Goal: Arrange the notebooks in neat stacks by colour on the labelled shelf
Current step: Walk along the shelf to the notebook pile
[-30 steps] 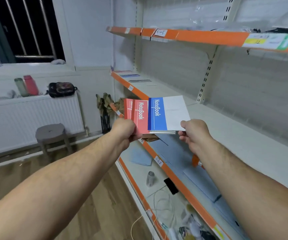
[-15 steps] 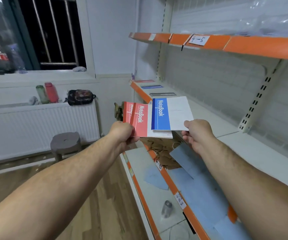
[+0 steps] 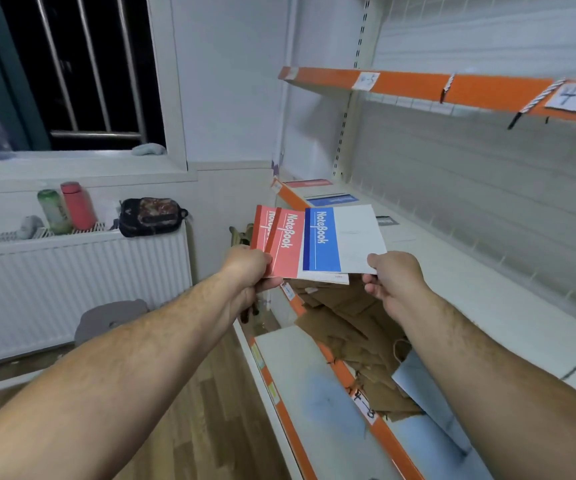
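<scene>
Head view only.

Left hand (image 3: 248,268) pinches two red notebooks (image 3: 285,242) at their lower-left corner. They're fanned, one lapping the other. Right hand (image 3: 395,280) pinches the blue notebook (image 3: 338,239) at its lower-right corner, thumb on top and fingers curled under. The blue one overlaps the reds' white halves; can't tell if it's fully clear of them. All three are in the air, just off the front edge of the middle shelf (image 3: 470,278).

Key relation: the started stacks are at the shelf's far end, about 12 o'clock from the hands. The red stack (image 3: 309,183) is furthest, with the blue stack (image 3: 331,199) just this side of it. Held spines run roughly 12–6. The right hand is on the shelf side, so my guess is blue goes down first, with a straight forward reach.

Materials: thin, flat, glossy card covers that probably flex. Each has a coloured spine band with white "NoteBook" lettering, and the rest is white. The shelf is off-white painted metal with an orange front strip. Crumpled brown paper (image 3: 349,323) lies on the shelf below, at 6 o'clock.
</scene>
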Demonstrator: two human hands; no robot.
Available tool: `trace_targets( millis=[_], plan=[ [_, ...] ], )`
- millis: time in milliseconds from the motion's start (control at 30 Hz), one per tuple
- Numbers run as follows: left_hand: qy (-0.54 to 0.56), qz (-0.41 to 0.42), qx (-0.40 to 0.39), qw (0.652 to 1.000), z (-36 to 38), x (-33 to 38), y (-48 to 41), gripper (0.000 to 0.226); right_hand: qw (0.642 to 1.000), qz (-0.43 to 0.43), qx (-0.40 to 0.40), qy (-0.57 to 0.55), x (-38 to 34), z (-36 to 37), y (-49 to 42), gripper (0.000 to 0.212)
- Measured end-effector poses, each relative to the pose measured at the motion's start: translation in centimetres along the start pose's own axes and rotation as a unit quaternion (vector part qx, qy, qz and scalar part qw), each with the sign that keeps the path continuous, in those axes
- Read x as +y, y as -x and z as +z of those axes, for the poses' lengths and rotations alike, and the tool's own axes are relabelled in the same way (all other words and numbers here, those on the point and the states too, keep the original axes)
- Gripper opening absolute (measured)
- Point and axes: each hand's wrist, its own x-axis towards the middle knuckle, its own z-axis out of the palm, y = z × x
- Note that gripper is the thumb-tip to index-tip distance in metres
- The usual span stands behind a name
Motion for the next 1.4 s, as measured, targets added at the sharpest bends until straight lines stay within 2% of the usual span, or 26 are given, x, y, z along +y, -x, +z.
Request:
trace_targets(
  millis=[133, 333, 600, 800, 1100, 1267, 1400],
  plan=[
    [-0.009, 0.007, -0.009, 1.0, -2.6, 2.6, -6.7, 0.009, 1.0, 0.004, 0.01, -0.009, -1.1, 6.1, -3.7, 0.016],
    [-0.011, -0.004, -0.02, 1.0, -3.4, 5.6, -15.7, 0.009, 1.0, 0.01, 0.021, -0.002, -2.3, 11.8, -10.5, 0.01],
    [-0.013, -0.008, -0.036, 0.999, 0.8, 8.7, -29.4, 0.017, 0.999, 0.006, 0.033, 0.018, -4.0, 16.3, -23.5, 0.009],
    [-0.028, -0.002, -0.063, 0.998, 5.1, 12.2, -38.5, 0.02, 0.999, -0.006, 0.037, -0.014, -7.2, 17.9, -32.3, 0.014],
    [-0.091, -0.01, -0.129, 0.987, 10.5, 14.3, -50.9, 0.016, 0.993, 0.022, 0.111, -0.024, -7.8, 19.4, -41.4, 0.021],
    [-0.176, 0.0, -0.19, 0.966, 12.9, 15.3, -57.4, 0.021, 0.982, 0.027, 0.186, -0.027, -7.8, 20.6, -44.3, 0.021],
    [-0.228, -0.019, -0.23, 0.946, 14.8, 16.5, -62.1, 0.011, 0.966, 0.041, 0.25, -0.045, -7.9, 21.9, -45.8, 0.018]
  ],
)
